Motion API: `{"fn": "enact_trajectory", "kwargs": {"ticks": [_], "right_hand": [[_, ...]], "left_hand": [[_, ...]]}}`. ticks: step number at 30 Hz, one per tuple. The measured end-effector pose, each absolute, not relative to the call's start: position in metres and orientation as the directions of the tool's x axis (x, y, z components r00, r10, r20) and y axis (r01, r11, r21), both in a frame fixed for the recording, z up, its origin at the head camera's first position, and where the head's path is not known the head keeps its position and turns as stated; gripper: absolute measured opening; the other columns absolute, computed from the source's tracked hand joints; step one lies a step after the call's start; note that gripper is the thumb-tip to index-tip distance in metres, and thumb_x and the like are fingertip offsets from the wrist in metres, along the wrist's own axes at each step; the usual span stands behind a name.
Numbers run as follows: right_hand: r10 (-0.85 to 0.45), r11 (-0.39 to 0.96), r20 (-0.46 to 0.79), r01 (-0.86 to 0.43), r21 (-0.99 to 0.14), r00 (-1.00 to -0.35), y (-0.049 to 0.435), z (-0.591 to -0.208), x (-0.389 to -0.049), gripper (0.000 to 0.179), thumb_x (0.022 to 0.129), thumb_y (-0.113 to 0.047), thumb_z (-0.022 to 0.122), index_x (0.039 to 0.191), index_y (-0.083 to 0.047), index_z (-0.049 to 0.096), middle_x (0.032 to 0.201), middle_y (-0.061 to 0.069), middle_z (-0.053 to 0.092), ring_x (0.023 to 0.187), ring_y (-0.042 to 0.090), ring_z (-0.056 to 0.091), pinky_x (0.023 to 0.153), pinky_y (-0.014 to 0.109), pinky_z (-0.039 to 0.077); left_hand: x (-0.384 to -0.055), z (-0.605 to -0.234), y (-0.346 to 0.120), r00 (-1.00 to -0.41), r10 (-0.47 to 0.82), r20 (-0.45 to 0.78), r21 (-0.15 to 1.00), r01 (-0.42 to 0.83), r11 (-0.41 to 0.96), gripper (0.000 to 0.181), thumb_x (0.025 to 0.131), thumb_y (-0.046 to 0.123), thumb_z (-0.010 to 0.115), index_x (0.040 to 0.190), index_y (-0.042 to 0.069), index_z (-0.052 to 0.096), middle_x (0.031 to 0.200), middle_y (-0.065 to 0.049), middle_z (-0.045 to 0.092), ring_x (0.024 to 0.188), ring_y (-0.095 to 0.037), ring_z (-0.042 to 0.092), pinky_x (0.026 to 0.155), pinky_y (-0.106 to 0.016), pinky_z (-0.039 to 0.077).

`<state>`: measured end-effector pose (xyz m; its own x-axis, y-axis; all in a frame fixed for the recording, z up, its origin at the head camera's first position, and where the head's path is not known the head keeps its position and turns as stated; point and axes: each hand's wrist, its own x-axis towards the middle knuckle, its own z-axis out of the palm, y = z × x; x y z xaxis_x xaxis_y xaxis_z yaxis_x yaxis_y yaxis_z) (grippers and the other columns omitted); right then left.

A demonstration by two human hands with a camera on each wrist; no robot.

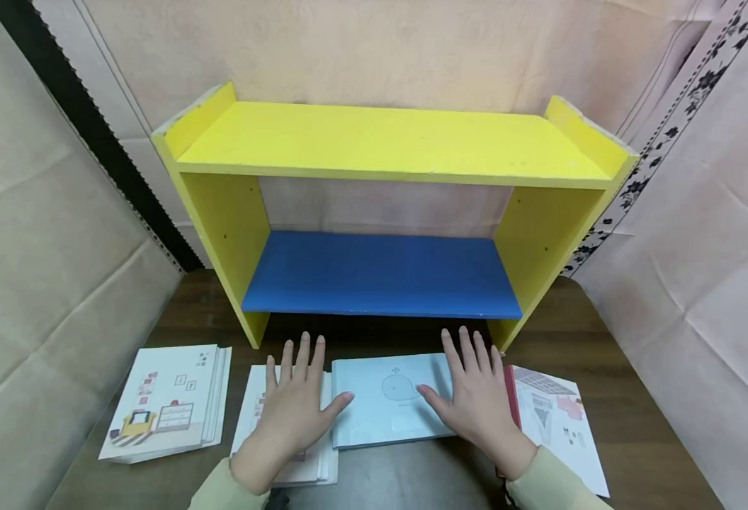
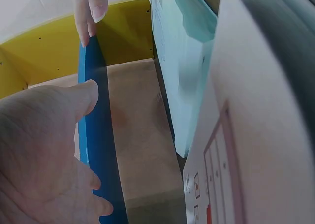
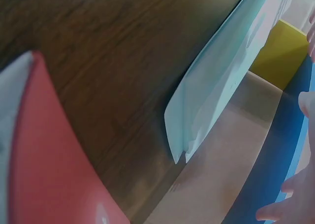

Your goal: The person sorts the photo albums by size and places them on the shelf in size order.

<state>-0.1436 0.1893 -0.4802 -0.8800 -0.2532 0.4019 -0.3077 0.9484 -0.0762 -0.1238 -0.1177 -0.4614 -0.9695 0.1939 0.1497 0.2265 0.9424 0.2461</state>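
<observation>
Both hands are held palm down, fingers spread and pointing away from the body, with nothing gripped. The left hand overlaps a stack of white booklets in the head view, its thumb reaching toward a light blue book. Over that book's right edge is the right hand, which also overlaps the side of a white book with a red spine. The left wrist view shows the left palm raised above the book covers. Only some right-hand fingers show in the right wrist view.
Just beyond the hands stands a yellow shelf unit with a blue lower board. Another stack of white booklets lies at the left on the dark wood table. Pale cloth hangs around the sides and back.
</observation>
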Motion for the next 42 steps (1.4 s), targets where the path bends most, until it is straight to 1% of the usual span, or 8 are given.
{"fn": "enact_trajectory", "kwargs": {"ticks": [5, 8, 14, 19, 25, 33, 39, 42], "right_hand": [[-0.251, 0.946, 0.408, -0.312, -0.089, -0.878, 0.189, -0.481, -0.145, 0.099, 0.079, -0.075, 0.054, 0.154, -0.016, 0.026, 0.155, 0.018, 0.026, 0.14, 0.041, 0.023, 0.11, 0.062, 0.017], [-0.219, 0.936, 0.352, -0.298, -0.19, -0.91, 0.189, -0.479, -0.145, 0.1, 0.08, -0.075, 0.053, 0.155, -0.015, 0.023, 0.153, 0.018, 0.031, 0.137, 0.041, 0.03, 0.107, 0.063, 0.025], [-0.099, 0.807, 0.027, -0.096, -0.583, -0.995, 0.19, -0.472, -0.143, 0.108, 0.076, -0.076, 0.059, 0.154, -0.012, 0.019, 0.148, 0.017, 0.038, 0.13, 0.038, 0.042, 0.1, 0.06, 0.039], [-0.057, 0.653, -0.191, 0.108, -0.75, -0.98, 0.191, -0.468, -0.144, 0.106, 0.081, -0.067, 0.063, 0.152, -0.004, 0.016, 0.144, 0.024, 0.039, 0.126, 0.039, 0.046, 0.097, 0.054, 0.044], [-0.03, 0.547, -0.331, 0.262, -0.795, -0.943, 0.193, -0.469, -0.143, 0.107, 0.082, -0.066, 0.062, 0.151, -0.001, 0.013, 0.146, 0.03, 0.033, 0.129, 0.042, 0.04, 0.1, 0.057, 0.039], [-0.012, 0.466, -0.373, 0.325, -0.823, -0.928, 0.194, -0.466, -0.148, 0.112, 0.082, -0.066, 0.062, 0.15, 0.004, 0.007, 0.141, 0.035, 0.035, 0.129, 0.043, 0.04, 0.103, 0.059, 0.035], [0.015, 0.439, -0.398, 0.363, -0.822, -0.917, 0.195, -0.47, -0.151, 0.112, 0.081, -0.064, 0.065, 0.148, 0.007, 0.011, 0.14, 0.032, 0.036, 0.125, 0.04, 0.042, 0.102, 0.059, 0.036], [0.026, 0.447, -0.399, 0.367, -0.816, -0.917, 0.195, -0.472, -0.151, 0.108, 0.083, -0.061, 0.066, 0.148, 0.008, 0.013, 0.14, 0.032, 0.036, 0.122, 0.039, 0.042, 0.101, 0.058, 0.037]], "left_hand": [[-0.125, -0.462, -0.117, -0.973, 0.184, 0.138, 0.27, 0.216, 0.938, 0.102, 0.085, 0.07, 0.052, 0.156, 0.011, 0.009, 0.16, -0.014, 0.002, 0.144, -0.041, -0.001, 0.11, -0.066, 0.002], [-0.126, -0.461, -0.116, -0.977, 0.162, 0.136, 0.326, 0.198, 0.924, 0.104, 0.084, 0.07, 0.054, 0.156, 0.009, 0.008, 0.16, -0.015, 0.005, 0.144, -0.043, 0.007, 0.11, -0.064, 0.013], [-0.126, -0.457, -0.113, -0.996, 0.09, 0.021, 0.662, 0.081, 0.745, 0.112, 0.076, 0.07, 0.065, 0.156, 0.012, 0.011, 0.156, -0.016, 0.022, 0.133, -0.037, 0.039, 0.098, -0.055, 0.043], [-0.125, -0.46, -0.114, -0.984, 0.125, -0.131, 0.844, -0.045, 0.535, 0.111, 0.079, 0.062, 0.07, 0.154, 0.008, 0.01, 0.154, -0.021, 0.023, 0.131, -0.04, 0.041, 0.092, -0.056, 0.047], [-0.123, -0.466, -0.111, -0.965, 0.162, -0.208, 0.888, -0.117, 0.445, 0.111, 0.08, 0.058, 0.071, 0.154, 0.005, 0.008, 0.155, -0.023, 0.019, 0.134, -0.042, 0.036, 0.094, -0.06, 0.044], [-0.125, -0.467, -0.109, -0.957, 0.179, -0.227, 0.91, -0.143, 0.389, 0.104, 0.083, 0.053, 0.07, 0.154, 0.005, 0.009, 0.155, -0.024, 0.02, 0.134, -0.043, 0.036, 0.096, -0.06, 0.042], [-0.129, -0.468, -0.113, -0.945, 0.196, -0.26, 0.955, -0.222, 0.196, 0.095, 0.089, 0.041, 0.068, 0.152, 0.001, 0.01, 0.154, -0.029, 0.015, 0.131, -0.046, 0.038, 0.096, -0.052, 0.046], [-0.131, -0.468, -0.115, -0.935, 0.212, -0.284, 0.957, -0.261, 0.13, 0.093, 0.09, 0.038, 0.068, 0.151, -0.001, 0.011, 0.151, -0.033, 0.021, 0.13, -0.047, 0.039, 0.096, -0.051, 0.046]]}}
